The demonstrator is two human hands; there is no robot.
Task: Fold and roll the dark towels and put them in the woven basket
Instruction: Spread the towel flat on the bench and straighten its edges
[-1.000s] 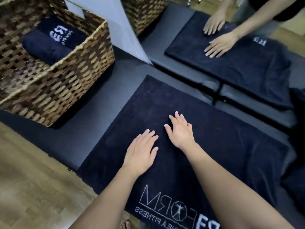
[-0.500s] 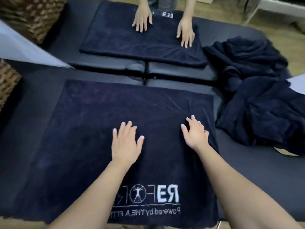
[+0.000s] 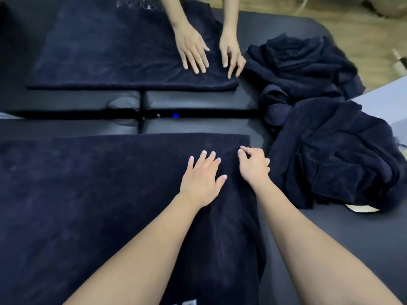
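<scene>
A dark navy towel [image 3: 92, 194] lies spread flat on the black padded table [image 3: 343, 234] in front of me. My left hand [image 3: 202, 179] rests palm down on it near its right end, fingers apart. Just to the right, my right hand [image 3: 253, 166] has its fingers curled at the towel's right edge, pinching the cloth. The woven basket is out of view.
Across a gap, another person's two hands [image 3: 209, 51] press on a second folded dark towel [image 3: 114, 47] on a far table. A heap of unfolded dark towels [image 3: 326, 139] lies to the right. Wooden floor [image 3: 330, 20] shows at the top right.
The view has swung right, so the basket has left the frame. Both my hands slid along the towel to its right end, and my right hand curled onto the edge.
</scene>
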